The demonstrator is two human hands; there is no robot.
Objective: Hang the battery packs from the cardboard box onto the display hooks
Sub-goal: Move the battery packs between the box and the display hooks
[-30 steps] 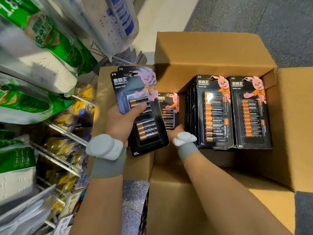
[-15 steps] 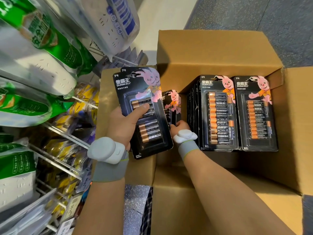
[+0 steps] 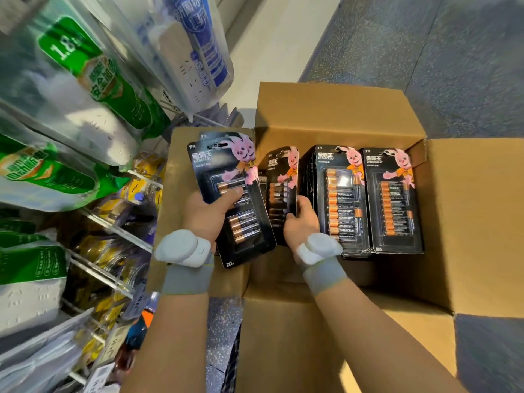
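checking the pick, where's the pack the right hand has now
Head view: the pack is gripped by the right hand over the box's left part, just right of the left hand's packs and left of the stacks.

Shop aisle (hooks (image 3: 116, 232), price tags (image 3: 138, 301))

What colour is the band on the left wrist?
Grey wristband, beside a white device; the head view shows it.

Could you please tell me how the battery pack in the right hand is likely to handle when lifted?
The battery pack is a flat card with a blister, so it probably stays fairly stiff. Cells fill its lower part, so it likely feels bottom-heavy. The right hand grips its glossy lower edge, which may slip.
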